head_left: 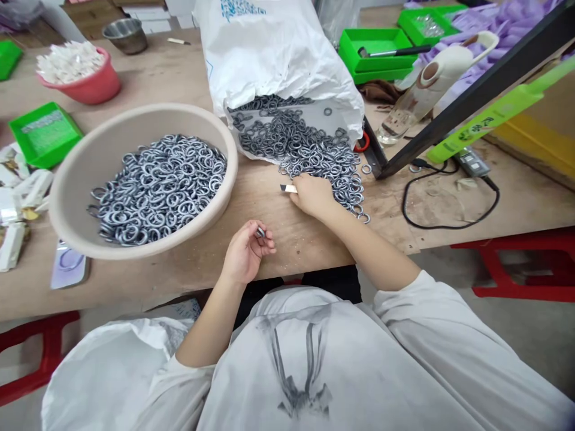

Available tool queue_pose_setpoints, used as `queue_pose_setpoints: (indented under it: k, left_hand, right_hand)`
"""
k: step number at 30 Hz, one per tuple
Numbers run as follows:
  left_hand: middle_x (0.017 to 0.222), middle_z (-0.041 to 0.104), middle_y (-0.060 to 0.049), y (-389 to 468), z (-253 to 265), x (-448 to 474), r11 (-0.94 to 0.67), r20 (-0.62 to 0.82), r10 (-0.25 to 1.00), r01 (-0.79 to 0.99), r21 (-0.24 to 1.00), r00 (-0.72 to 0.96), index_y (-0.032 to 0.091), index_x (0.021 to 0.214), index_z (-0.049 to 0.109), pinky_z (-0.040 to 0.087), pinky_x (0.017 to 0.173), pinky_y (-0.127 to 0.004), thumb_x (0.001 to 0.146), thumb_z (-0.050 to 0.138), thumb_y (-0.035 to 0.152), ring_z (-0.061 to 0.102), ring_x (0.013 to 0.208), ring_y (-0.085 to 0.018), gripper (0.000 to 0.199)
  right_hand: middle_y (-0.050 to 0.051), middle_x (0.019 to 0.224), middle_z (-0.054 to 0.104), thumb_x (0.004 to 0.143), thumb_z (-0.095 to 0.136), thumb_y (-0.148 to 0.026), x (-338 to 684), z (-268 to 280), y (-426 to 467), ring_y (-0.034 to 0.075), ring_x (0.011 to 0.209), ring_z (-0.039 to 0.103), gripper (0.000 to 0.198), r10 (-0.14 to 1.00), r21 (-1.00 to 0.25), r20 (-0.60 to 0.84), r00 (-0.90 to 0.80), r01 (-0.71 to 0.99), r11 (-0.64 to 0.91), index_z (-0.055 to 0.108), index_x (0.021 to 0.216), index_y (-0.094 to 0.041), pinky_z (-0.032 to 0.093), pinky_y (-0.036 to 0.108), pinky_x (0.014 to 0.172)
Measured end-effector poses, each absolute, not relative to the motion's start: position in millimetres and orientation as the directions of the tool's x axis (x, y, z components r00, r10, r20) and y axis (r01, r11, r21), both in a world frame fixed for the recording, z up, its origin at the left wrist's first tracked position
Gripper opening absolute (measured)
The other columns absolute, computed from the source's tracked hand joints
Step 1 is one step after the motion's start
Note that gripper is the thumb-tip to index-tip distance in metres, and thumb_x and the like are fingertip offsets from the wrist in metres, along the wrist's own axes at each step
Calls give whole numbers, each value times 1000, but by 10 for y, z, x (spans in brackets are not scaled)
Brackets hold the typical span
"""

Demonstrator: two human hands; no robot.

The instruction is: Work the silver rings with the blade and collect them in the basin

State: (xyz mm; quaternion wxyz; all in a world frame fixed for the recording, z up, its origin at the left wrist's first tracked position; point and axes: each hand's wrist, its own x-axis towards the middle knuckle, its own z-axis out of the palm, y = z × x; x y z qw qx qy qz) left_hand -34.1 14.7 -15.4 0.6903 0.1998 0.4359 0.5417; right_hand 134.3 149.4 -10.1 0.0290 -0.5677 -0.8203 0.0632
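My left hand (pixel 246 252) is held palm up over the table's front edge, its fingers curled around a small grey ring (pixel 260 232). My right hand (pixel 313 194) is closed on a small flat white-handled blade (pixel 288 188) with a dark slanted tip. It rests at the near left side of a heap of grey rings (pixel 321 158), touching or almost touching them. The heap spills out of a white sack (pixel 278 54) lying on its side. To the left, a large beige basin (pixel 220 211) holds many more such rings (pixel 166 188).
A black metal post (pixel 467 96) slants up at right beside a clear bottle (pixel 406 114) and a black cable (pixel 404 206). Green trays (pixel 377 42) stand behind. At left are a pink bowl (pixel 96 90), a green tray (pixel 45 134) and white parts (pixel 27 194).
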Motion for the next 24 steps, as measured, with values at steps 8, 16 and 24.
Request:
queue_pose_setpoints:
  k: [8,16,24]
  left_hand:
    - [60,46,6,233,-181,-111,248,-324,944,-512,822,-63,16,82,59,34,40,-15,73,78,53,36,47,-4,43]
    - [59,41,6,158,-133,37,276,-310,950,-533,800,27,18,71,48,26,40,-15,73,74,63,29,46,-4,52]
    - [56,38,7,121,-140,-86,254,-200,965,-420,871,169,17,72,51,22,42,-16,74,78,54,27,46,-3,46]
  right_hand:
    - [0,74,62,88,59,-41,1376,-87,984,14,70,54,25,902,-960,71,-427,217,179,64,82,-17,43,28,69]
    - [1,78,62,87,63,-28,1309,-278,554,16,74,55,8,810,-807,498,-311,175,563,62,82,-21,45,30,70]
    - [3,89,65,88,68,-46,1410,-161,637,16,81,59,30,805,-892,410,-428,-5,452,71,106,-22,47,31,75]
